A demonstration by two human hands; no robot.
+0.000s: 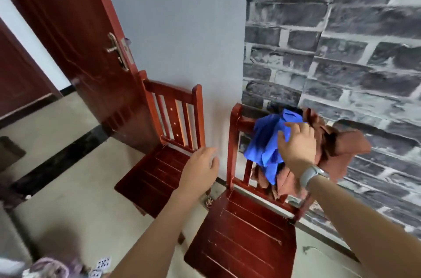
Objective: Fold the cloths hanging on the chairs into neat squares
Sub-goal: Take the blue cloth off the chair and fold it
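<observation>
Blue cloth (265,141) under right hand (297,148) fingers (287,131), on chair back (235,132)

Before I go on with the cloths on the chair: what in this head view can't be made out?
- Right hand fingers: seen from behind, so its hold on the blue cloth is unclear.
- Brown cloth: partly behind the blue cloth and wrist; cloth count uncertain.
- Right chair: top rail covered by cloth.
- Left hand: motion-blurred fingers.
- Floor items, bottom left: blurred, cut by the edge.
</observation>
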